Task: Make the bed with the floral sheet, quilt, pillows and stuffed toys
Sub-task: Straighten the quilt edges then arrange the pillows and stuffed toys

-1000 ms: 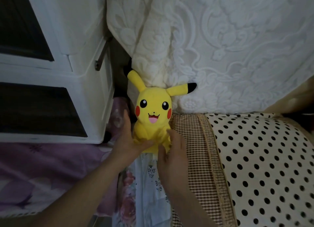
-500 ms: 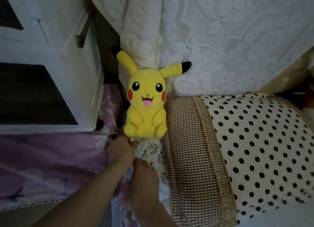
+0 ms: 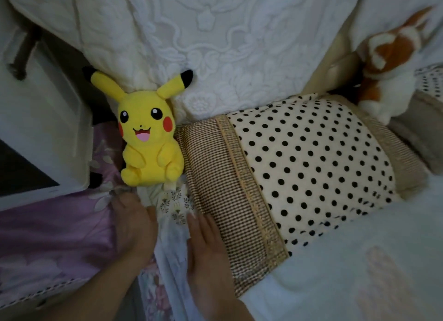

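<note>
A yellow stuffed toy [image 3: 149, 138] sits upright against the white embossed headboard cover [image 3: 215, 44], just left of a polka-dot pillow [image 3: 306, 157] with a checked end. An orange and white stuffed toy [image 3: 393, 64] lies at the far right behind that pillow. Below the yellow toy, my left hand [image 3: 134, 227] rests on the edge of the floral sheet [image 3: 175, 205], its fingers curled downward. My right hand [image 3: 208, 251] lies flat on the sheet beside the pillow's checked end. A pale quilt [image 3: 359, 260] covers the bed at lower right.
A white bedside cabinet [image 3: 48, 133] stands close on the left, its corner next to the yellow toy. A purple floral cloth [image 3: 52, 236] spreads beneath it at lower left. A second pillow [image 3: 426, 128] shows at the right edge.
Both hands let go of the yellow toy and dropped to the floral sheet below it. The right hand has spread flat beside the pillow. The view has swung right, revealing the orange toy.
</note>
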Tool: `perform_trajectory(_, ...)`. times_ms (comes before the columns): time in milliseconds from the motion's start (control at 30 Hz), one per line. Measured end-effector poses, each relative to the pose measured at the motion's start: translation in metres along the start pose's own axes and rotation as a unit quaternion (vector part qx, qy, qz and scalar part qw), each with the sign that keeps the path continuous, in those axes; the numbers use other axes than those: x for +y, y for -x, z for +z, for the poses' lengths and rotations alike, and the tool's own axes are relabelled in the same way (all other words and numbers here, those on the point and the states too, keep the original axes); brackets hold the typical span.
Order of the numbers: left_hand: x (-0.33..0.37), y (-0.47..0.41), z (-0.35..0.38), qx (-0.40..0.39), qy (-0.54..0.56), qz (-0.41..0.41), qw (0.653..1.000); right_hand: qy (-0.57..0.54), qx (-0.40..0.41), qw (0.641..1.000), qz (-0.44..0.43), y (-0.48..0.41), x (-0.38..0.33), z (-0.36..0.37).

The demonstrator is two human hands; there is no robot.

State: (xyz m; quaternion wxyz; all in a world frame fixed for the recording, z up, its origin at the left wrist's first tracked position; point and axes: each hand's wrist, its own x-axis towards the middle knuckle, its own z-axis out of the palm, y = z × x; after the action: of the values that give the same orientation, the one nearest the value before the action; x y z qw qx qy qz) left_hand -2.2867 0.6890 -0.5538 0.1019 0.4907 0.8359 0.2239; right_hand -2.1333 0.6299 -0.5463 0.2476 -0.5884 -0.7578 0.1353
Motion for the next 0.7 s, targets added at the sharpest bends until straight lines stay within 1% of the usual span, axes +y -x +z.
perform_trajectory(67,0.011,0.020,-0.004,0.011,-0.030,0.088,0.996,-0.013,0.013,1.000,0.021,0.013,0.013,-0.022)
perform_trajectory(100,0.018,0.026,-0.009,0.008,-0.037,0.106,0.994,-0.010,0.019,1.000,0.016,0.017,0.017,-0.030)
perform_trajectory(167,0.034,0.035,-0.019,0.006,-0.054,0.121,0.991,0.007,0.030,1.000,0.005,0.018,0.022,-0.048)
perform_trajectory(233,0.055,0.047,-0.031,-0.013,-0.071,0.142,0.987,0.009,0.036,0.999,0.018,0.018,0.026,-0.068)
perform_trajectory(400,0.095,0.075,-0.059,-0.047,-0.060,0.193,0.978,0.054,0.039,0.997,0.035,0.024,0.027,-0.115)
perform_trajectory(500,0.124,0.101,-0.080,-0.064,-0.075,0.218,0.971,0.060,0.030,0.996,0.062,0.037,0.024,-0.156)
perform_trajectory(600,0.153,0.129,-0.090,-0.082,-0.074,0.234,0.966,0.100,0.042,0.990,0.086,0.054,0.030,-0.197)
perform_trajectory(700,0.189,0.164,-0.105,-0.087,-0.073,0.285,0.952,0.125,0.061,0.984,0.113,0.080,0.040,-0.243)
